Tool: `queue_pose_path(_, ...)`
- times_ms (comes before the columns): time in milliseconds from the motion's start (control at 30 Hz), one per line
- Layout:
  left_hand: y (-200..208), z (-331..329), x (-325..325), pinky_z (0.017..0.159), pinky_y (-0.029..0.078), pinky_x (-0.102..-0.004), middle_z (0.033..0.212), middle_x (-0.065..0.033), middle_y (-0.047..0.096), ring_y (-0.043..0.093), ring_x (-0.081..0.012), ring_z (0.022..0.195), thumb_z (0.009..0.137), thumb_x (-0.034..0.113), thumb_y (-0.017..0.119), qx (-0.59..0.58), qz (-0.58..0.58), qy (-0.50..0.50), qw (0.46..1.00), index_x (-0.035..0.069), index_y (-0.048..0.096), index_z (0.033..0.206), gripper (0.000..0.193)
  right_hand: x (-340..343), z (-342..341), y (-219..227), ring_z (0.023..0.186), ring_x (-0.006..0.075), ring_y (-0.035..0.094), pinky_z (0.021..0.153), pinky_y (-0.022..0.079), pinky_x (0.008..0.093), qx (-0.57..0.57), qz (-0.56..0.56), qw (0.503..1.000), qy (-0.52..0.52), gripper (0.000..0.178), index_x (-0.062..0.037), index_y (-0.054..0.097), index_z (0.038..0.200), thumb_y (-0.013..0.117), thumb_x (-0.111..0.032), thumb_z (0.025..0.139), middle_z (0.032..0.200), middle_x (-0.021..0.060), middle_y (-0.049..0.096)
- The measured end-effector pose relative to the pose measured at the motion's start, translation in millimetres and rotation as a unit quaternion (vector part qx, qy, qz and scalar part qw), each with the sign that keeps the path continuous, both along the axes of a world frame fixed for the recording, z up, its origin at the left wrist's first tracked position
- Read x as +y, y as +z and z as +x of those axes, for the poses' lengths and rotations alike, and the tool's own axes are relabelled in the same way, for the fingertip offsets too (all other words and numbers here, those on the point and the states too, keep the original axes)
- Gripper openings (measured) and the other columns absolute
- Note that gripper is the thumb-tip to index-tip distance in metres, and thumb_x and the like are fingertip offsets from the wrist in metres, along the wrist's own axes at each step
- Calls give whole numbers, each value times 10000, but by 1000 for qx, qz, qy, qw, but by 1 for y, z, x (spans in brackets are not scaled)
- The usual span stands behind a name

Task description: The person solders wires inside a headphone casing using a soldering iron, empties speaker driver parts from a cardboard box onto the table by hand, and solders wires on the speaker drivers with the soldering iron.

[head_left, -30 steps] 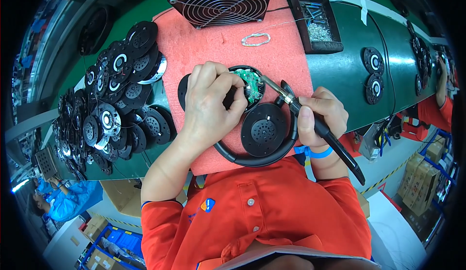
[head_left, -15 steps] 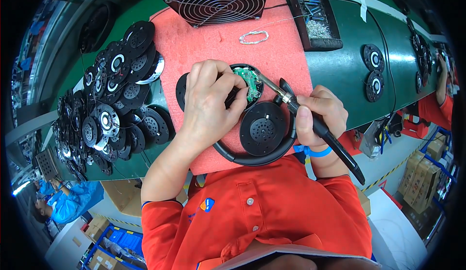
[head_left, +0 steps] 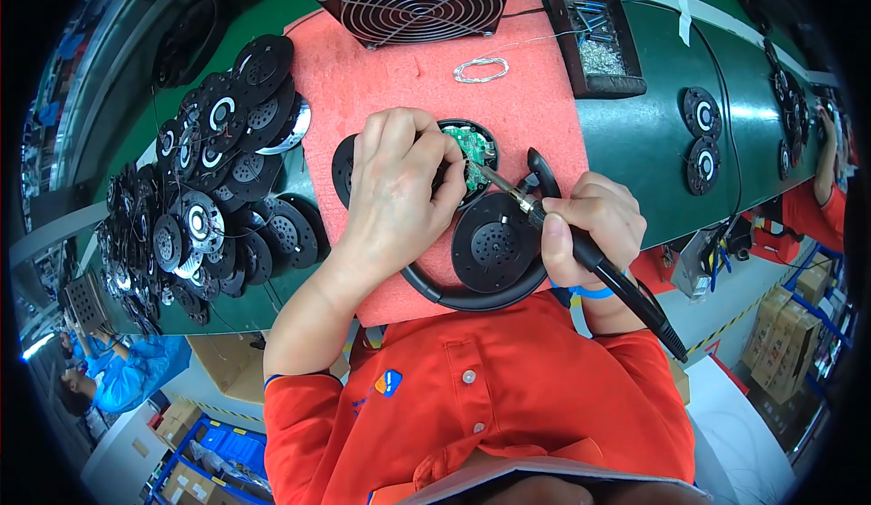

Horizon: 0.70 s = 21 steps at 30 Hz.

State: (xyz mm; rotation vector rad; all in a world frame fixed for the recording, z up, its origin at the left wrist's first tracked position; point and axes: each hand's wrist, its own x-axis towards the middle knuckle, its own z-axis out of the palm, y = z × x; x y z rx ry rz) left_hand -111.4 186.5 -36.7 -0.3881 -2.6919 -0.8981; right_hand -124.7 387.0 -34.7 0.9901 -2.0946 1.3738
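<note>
My right hand (head_left: 594, 226) is closed round the black handle of a soldering iron (head_left: 594, 253). The iron's metal tip meets the lower part of a green circuit board (head_left: 464, 147), which sits in a round black headphone cup. Over the board's left edge, my left hand (head_left: 399, 165) is closed, its fingertips pinching something hidden beneath them. The black headband (head_left: 485, 300) of the headphones curves along the near side of the pink foam mat. Inside the curve lies a round black speaker plate (head_left: 494, 243) with small holes. Another black disc (head_left: 342, 171) shows partly behind my left hand.
Many black speaker plates (head_left: 200, 219) are heaped on the left. A black fan (head_left: 420, 13) stands at the mat's far edge. Near it lie a coil of solder wire (head_left: 481, 70) and a black box (head_left: 602, 79) of bits. Two speaker plates (head_left: 702, 166) rest on the green table.
The soldering iron's tip has moved down and slightly left on the circuit board, and my right hand has shifted a little left with it. My left hand stays nearly in place.
</note>
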Motion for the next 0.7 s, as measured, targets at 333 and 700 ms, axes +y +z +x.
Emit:
queue_pose_path(333, 2, 0, 0, 753, 414, -361, 870, -94, 506, 493, -278, 870, 629, 0, 674, -2, -1, 3, 1000, 33, 594, 750, 148, -3, -1, -3, 388, 183, 430, 391, 350, 286, 6, 10, 1000, -5, 95, 14, 565, 694, 618, -61, 669, 525, 64, 501)
queue_pose_path(700, 0, 0, 0, 735, 414, -355, 861, -89, 502, 494, -269, 859, 621, -6, 676, 4, 2, 5, 1000, 33, 592, 746, 156, -4, -1, -2, 393, 186, 434, 395, 355, 289, -2, 15, 1000, -3, 95, 12, 565, 700, 619, -60, 669, 531, 67, 505)
